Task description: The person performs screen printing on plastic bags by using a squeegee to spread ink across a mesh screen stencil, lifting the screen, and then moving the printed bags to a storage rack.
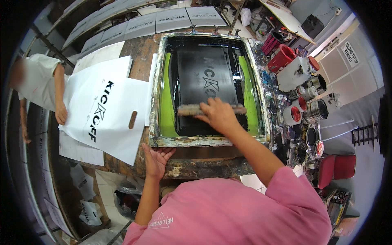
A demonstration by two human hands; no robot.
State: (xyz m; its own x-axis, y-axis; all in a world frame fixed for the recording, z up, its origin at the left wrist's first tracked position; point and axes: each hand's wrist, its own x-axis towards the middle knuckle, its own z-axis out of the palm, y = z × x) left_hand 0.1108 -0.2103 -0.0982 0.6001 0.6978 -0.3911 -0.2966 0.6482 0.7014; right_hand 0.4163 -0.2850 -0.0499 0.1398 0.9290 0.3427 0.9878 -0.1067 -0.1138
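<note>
My right hand (219,116) is closed around the wooden handle of a squeegee (185,110), which lies across a screen printing frame (212,142). Black ink (188,65) covers the middle of the mesh, with dark lettering showing through, and green stencil (166,118) borders it on both sides. By the frame's front left corner is my left hand (157,160), palm up, thumb and fingers apart, fingertips close to the frame's lower edge. A white bag (118,118) with black print and an oval handle hole lies left of the frame, its far edge gripped by a co-worker's hand (61,113).
The co-worker (43,77) stands at the left. Racks behind hold printed white bags (171,19). Along the table's right side crowd ink tubs, including a red bucket (281,58) and a white container (295,74). A red chair (342,167) stands at the lower right.
</note>
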